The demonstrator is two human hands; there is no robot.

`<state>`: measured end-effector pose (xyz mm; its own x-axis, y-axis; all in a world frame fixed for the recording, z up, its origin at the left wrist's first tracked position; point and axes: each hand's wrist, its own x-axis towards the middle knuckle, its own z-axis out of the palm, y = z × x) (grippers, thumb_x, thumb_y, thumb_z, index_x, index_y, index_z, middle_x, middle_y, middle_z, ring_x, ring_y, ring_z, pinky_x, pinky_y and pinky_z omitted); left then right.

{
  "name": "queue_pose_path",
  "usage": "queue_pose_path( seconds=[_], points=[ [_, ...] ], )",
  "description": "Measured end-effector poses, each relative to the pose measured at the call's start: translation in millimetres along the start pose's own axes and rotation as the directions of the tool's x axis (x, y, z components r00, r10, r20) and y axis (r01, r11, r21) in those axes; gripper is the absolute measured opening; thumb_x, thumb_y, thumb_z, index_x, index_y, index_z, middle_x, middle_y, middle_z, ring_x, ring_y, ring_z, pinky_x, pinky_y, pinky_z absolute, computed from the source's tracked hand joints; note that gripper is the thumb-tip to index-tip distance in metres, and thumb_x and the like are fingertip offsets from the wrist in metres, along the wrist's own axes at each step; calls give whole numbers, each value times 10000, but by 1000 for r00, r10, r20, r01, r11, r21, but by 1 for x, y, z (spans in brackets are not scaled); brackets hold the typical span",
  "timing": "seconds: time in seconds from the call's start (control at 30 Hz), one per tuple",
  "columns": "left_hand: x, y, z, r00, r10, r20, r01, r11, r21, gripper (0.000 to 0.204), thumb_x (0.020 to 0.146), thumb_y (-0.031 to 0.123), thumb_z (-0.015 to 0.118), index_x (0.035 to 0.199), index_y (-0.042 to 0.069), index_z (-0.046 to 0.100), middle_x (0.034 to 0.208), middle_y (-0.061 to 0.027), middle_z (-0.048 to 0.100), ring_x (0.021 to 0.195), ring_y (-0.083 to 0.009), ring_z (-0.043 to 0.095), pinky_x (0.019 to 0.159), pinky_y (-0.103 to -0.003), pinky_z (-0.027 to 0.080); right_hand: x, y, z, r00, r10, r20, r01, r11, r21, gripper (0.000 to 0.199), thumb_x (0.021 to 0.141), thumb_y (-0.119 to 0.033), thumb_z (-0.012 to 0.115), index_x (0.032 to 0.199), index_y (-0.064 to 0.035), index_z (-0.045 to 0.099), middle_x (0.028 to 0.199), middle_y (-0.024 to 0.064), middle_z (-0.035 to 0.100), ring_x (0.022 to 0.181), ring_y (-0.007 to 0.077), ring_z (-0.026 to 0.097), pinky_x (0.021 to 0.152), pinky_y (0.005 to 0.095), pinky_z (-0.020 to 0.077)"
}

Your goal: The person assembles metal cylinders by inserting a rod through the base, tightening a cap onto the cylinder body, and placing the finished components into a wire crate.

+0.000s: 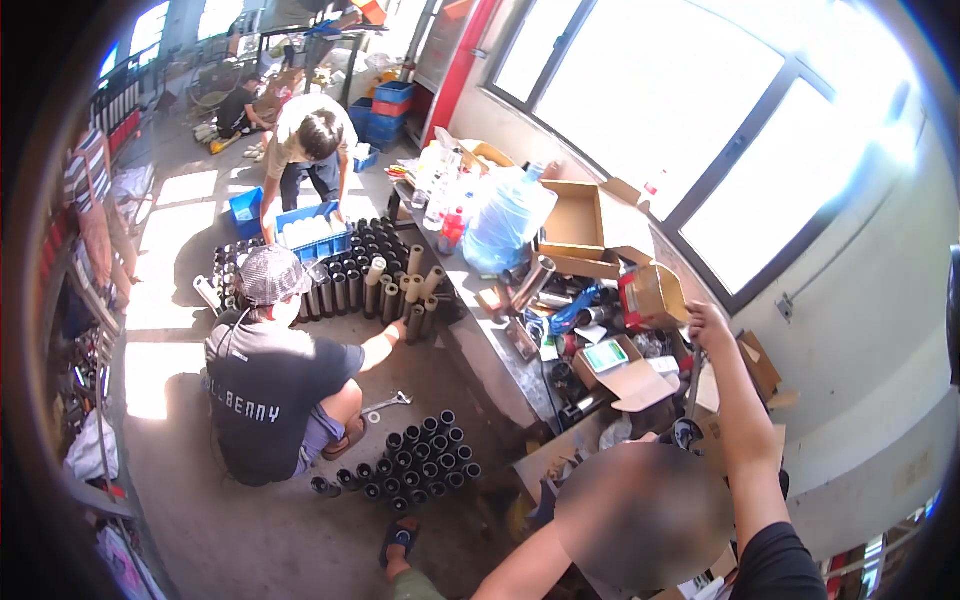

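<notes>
My right hand (pixel 708 325) is raised at the right, fingers closed round the upper end of a thin metal rod (pixel 693 385). That rod runs down toward the open end of a dark round tube (pixel 687 434) at the bench edge. From the lower edge my left forearm (pixel 535 555) reaches toward the same tube. A blurred patch covers most of my left hand, so its fingers and any grip stay hidden. Just beyond the tube, an open cardboard box (pixel 610 360) holds a green-and-white packet.
A cluttered bench (pixel 470 290) runs under the window, carrying a blue plastic bag (pixel 505 220) and cartons. Black tubes (pixel 425 460) stand grouped on the floor, near a wrench (pixel 388 402). One person (pixel 265 390) squats by more tubes; another (pixel 310 150) bends over a blue crate (pixel 312 230).
</notes>
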<state>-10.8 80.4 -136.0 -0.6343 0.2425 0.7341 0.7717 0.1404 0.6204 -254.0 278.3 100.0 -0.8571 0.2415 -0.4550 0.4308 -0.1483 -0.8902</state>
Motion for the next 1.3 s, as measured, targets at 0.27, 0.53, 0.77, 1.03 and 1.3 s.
queue_pose_path(
  seconds=[0.27,0.53,0.77,1.03,1.3],
  points=[
    [0,84,-106,952,-234,197,294,878,-378,547,590,403,856,951,81,601,790,-185,682,769,-421,661,685,-479,539,-184,262,-216,937,-92,-338,333,535,777,365,1019,-277,483,685,-147,418,480,-65,234,420,92,269,478,262,298],
    [27,28,-104,946,-323,-1,305,895,-325,504,622,369,849,960,72,619,839,-199,691,825,-427,661,738,-457,548,-486,326,164,332,-797,-504,934,352,60,347,1005,-248,521,697,-119,425,588,-8,382,570,161,411,722,295,454],
    [14,22,-117,911,-411,26,397,861,-318,522,611,374,851,959,95,579,837,-203,679,844,-411,670,730,-489,525,-259,217,374,592,-226,774,675,-386,-629,214,837,-214,645,950,-33,635,748,181,685,787,318,714,712,484,564],
    [9,21,-85,923,-369,111,383,846,-371,557,589,410,838,1003,127,594,817,-212,681,836,-442,662,723,-517,537,6,80,-31,987,136,-88,-78,877,475,371,1057,-338,433,758,-133,513,479,-98,254,382,47,215,382,233,206],
    [31,-1,-112,957,-289,-20,258,883,-393,467,634,194,838,1024,12,655,861,-137,727,795,-189,716,748,-350,556,-392,318,21,750,-419,-511,610,141,780,502,1040,-307,401,581,-174,246,497,-5,208,501,141,294,778,331,451]
  ],
)
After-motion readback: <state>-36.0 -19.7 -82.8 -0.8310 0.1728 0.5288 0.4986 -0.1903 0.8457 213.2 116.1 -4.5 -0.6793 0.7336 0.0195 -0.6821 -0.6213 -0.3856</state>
